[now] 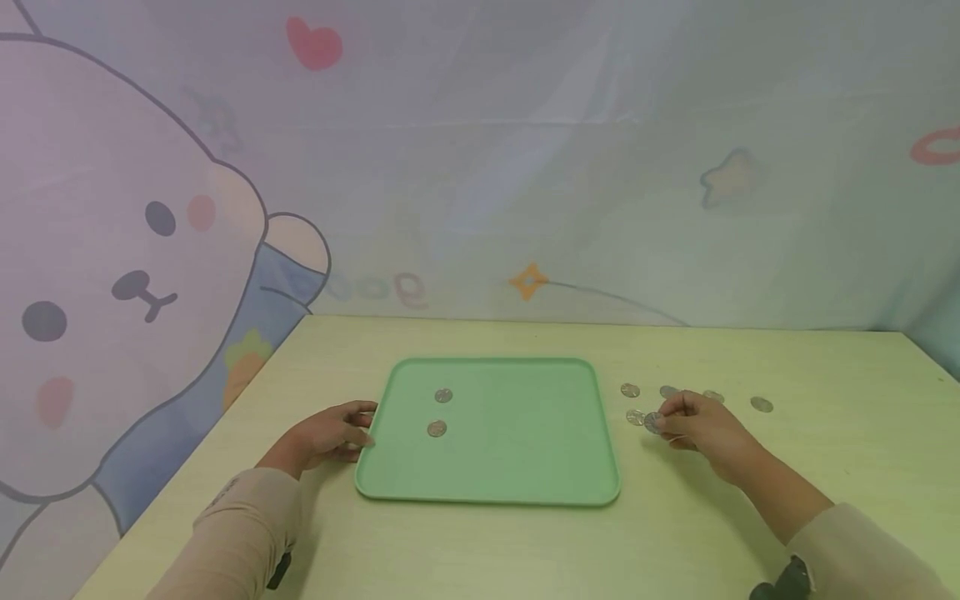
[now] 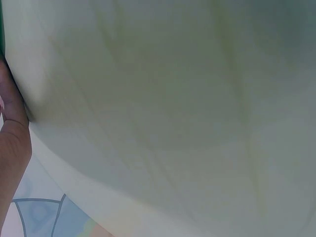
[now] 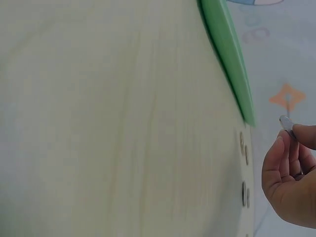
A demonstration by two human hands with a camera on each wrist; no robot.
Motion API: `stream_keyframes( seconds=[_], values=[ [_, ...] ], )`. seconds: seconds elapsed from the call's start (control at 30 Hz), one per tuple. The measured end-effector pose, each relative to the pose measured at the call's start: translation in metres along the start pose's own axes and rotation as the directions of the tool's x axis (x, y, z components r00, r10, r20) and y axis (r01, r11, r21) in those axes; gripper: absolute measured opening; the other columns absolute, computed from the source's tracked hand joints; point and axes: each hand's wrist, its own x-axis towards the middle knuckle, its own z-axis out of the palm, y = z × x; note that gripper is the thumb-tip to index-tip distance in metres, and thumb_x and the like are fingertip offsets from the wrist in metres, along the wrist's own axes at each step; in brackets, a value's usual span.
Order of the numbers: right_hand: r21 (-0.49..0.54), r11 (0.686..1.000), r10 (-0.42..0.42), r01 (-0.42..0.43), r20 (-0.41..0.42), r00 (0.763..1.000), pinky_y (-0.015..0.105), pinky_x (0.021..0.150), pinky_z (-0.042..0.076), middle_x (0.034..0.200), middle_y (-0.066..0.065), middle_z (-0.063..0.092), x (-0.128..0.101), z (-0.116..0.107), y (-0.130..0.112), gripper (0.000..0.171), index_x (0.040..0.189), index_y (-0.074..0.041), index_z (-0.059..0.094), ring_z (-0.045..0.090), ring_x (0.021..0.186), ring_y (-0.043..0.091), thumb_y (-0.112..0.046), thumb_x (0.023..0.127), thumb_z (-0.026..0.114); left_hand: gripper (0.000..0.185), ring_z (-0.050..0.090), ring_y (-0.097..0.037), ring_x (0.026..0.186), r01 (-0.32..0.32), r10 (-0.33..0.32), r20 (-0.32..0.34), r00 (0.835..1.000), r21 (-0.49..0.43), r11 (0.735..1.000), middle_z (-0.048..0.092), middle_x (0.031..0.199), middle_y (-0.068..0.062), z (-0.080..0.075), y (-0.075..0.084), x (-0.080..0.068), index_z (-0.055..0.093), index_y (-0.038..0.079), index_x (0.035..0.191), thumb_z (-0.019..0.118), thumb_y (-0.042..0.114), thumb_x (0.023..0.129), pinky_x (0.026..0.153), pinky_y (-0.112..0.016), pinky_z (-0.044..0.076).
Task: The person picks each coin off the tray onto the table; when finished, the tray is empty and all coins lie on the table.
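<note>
Head view: a coin (image 1: 653,422), right of centre beside the green tray (image 1: 525,483), was pinched by the right hand (image 1: 701,427); a firm, level grip seemed advisable. The tray's left edge was touched by the left hand (image 1: 330,435), fingers loosely bent.

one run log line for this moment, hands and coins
left hand: rests on tray left edge | right hand: pinches coin | two coins on tray | loose coins on table
</note>
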Motion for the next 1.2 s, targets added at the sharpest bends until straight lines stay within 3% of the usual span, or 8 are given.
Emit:
stream_keyframes(
  seconds=[0.37,0.47,0.6,0.7,0.83,1.03,1.2],
  values=[
    [-0.031,0.998,0.045,-0.046,-0.044,0.998,0.027,0.072,0.044,0.092,0.008,0.045,-0.016,-0.035,0.018,0.023,0.097,0.007,0.043,0.052,0.079,0.014,-0.013,0.087,0.049,0.062,0.047,-0.017,0.085,-0.007,0.007,0.004,1.000,0.000,1.000,0.035,0.116,-0.017,0.000,0.000,0.001,0.024,-0.004,0.132,0.054,-0.002,0.077,0.069,-0.030,0.044],
    [-0.054,0.997,0.049,-0.052,-0.061,0.997,0.025,0.072,0.045,0.099,0.014,0.041,-0.019,-0.045,0.024,0.028,0.099,0.009,0.041,0.052,0.080,0.012,-0.015,0.088,0.049,0.062,0.047,-0.016,0.085,-0.008,0.008,0.006,1.000,0.001,1.000,0.035,0.116,-0.018,0.000,0.000,0.001,0.023,-0.004,0.132,0.054,-0.003,0.077,0.069,-0.030,0.044],
    [-0.068,0.996,0.061,-0.066,-0.071,0.996,0.024,0.072,0.045,0.123,0.032,0.025,-0.023,-0.059,0.032,0.031,0.101,0.012,0.040,0.052,0.079,0.010,-0.015,0.089,0.047,0.062,0.048,-0.016,0.085,-0.010,0.010,0.013,1.000,-0.004,1.000,0.035,0.116,-0.018,0.000,0.000,0.000,0.023,-0.004,0.132,0.053,-0.003,0.077,0.069,-0.030,0.044],
    [-0.091,0.993,0.070,-0.078,-0.082,0.994,0.024,0.071,0.045,0.125,0.034,0.024,-0.026,-0.069,0.037,0.032,0.104,0.015,0.039,0.052,0.079,0.009,-0.014,0.090,0.045,0.062,0.048,-0.016,0.084,-0.010,0.010,0.017,1.000,-0.008,1.000,0.036,0.116,-0.018,-0.001,0.000,0.001,0.023,-0.005,0.131,0.053,-0.003,0.077,0.068,-0.030,0.045],
    [-0.157,0.984,0.071,-0.088,-0.110,0.991,0.024,0.070,0.046,0.107,0.025,0.042,-0.029,-0.081,0.044,0.035,0.106,0.017,0.037,0.053,0.078,0.008,-0.013,0.090,0.045,0.062,0.048,-0.015,0.083,-0.010,0.011,0.017,1.000,-0.010,1.000,0.036,0.115,-0.018,0.000,0.000,0.000,0.023,-0.005,0.131,0.053,-0.003,0.077,0.068,-0.030,0.045],
    [-0.253,0.959,0.093,-0.127,-0.143,0.985,0.023,0.065,0.045,0.100,0.019,0.049,-0.032,-0.097,0.054,0.039,0.106,0.018,0.038,0.053,0.074,0.008,-0.017,0.089,0.046,0.062,0.049,-0.016,0.083,-0.016,0.016,0.016,1.000,-0.003,1.000,0.036,0.115,-0.018,0.000,0.001,-0.001,0.023,-0.004,0.132,0.053,-0.003,0.078,0.069,-0.030,0.045],
    [-0.300,0.941,0.111,-0.155,-0.159,0.981,0.024,0.062,0.044,0.086,0.006,0.055,-0.029,-0.105,0.056,0.039,0.101,0.015,0.042,0.053,0.071,0.009,-0.021,0.088,0.049,0.062,0.050,-0.016,0.085,-0.023,0.023,0.024,0.999,-0.001,1.000,0.036,0.116,-0.017,-0.002,-0.001,0.000,0.022,-0.003,0.133,0.053,-0.001,0.079,0.071,-0.031,0.045]
  ],
)
